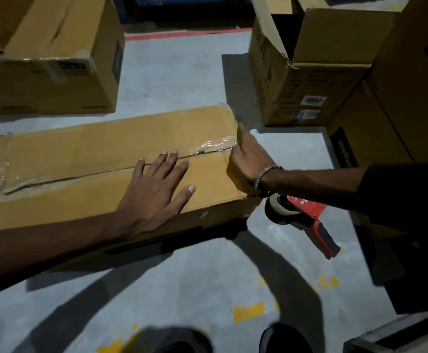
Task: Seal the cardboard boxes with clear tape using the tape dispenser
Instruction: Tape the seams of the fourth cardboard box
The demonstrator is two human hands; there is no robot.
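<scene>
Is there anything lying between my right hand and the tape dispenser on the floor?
Nothing visible. The tape dispenser lies on the grey floor just below the right hand, which rests on the long box's right end.

The long cardboard box (100, 159) is tan-brown, with glossy clear tape (215, 146) along its seam. The tape dispenser (307, 217) is red with a dark navy handle and a white tape roll. The floor (182, 289) is pale grey with yellow paint patches and a red line. The bracelet (264, 177) is silver.
</scene>
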